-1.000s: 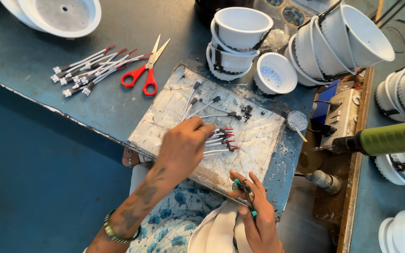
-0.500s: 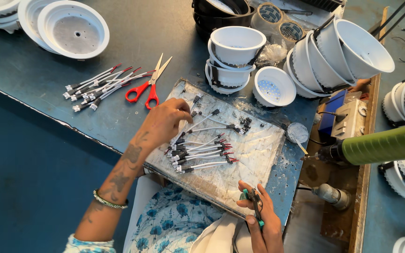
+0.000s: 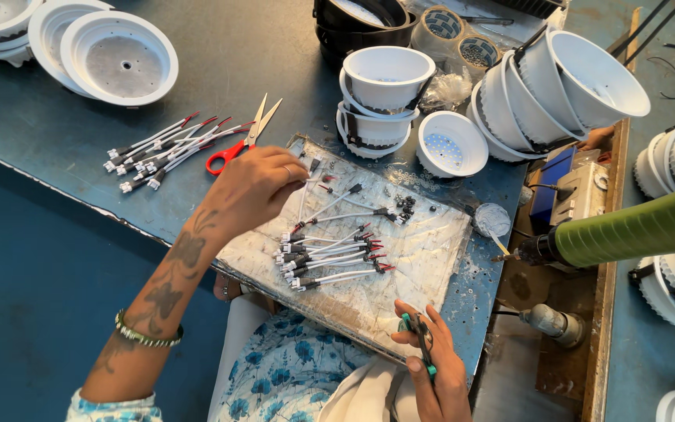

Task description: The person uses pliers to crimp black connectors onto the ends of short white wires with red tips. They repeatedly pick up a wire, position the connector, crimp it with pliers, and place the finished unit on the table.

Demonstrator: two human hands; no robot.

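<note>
1. A loose pile of wire leads (image 3: 162, 148) and red-handled scissors (image 3: 240, 141) lie on the desk (image 3: 56, 117).
2. Left hand (image 3: 255, 187) – fingers pinched narrow over the scuffed work board (image 3: 423, 258), beside a bundle of white leads (image 3: 330, 258).
3. Right hand (image 3: 431, 367) – fingers closed around small green-handled cutters (image 3: 422, 344) at the board's near edge.

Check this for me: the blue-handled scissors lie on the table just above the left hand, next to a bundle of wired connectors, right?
Not quite. The head view shows the scissors have red handles, not blue. The rest holds: they lie on the table just above the left hand, next to a bundle of wired connectors.
</note>
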